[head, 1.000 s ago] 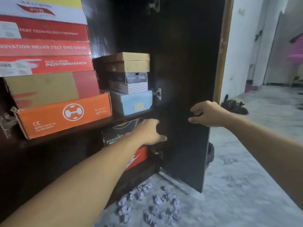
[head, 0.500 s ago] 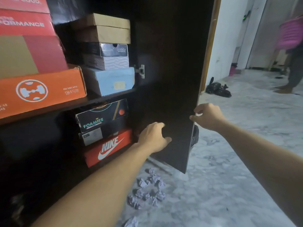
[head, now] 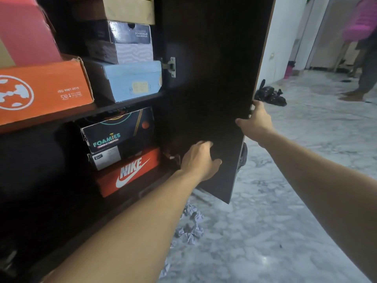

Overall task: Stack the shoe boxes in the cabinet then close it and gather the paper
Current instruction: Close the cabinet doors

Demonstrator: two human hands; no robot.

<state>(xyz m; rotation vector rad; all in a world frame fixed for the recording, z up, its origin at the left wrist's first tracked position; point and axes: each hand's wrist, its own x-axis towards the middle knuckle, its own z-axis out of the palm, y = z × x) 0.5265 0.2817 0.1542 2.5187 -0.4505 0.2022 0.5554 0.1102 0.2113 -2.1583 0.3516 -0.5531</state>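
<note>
The dark cabinet door [head: 212, 82] stands open to the right of the shelves. My right hand [head: 257, 121] grips its outer edge. My left hand [head: 201, 160] rests flat on the door's inner face near the bottom, fingers slightly curled, holding nothing. On the upper shelf sit an orange box [head: 44, 90], a light blue box [head: 130, 80] and a black Hi-Walk box [head: 122, 40] stacked above it. Below are a black Foamies box [head: 116, 129] on an orange Nike box [head: 128, 172]. Crumpled bits of paper [head: 191, 223] lie on the floor beneath the door.
The marble floor [head: 275, 221] spreads out to the right. A pair of black sandals [head: 269, 94] lies beyond the door's edge. At the far right stands a person [head: 365, 58] in a pink top. A white wall [head: 283, 37] rises behind the door.
The view has dropped and moved closer to the lower shelf. My right hand has slid up the door's edge. My left hand stays on the door's inner face.
</note>
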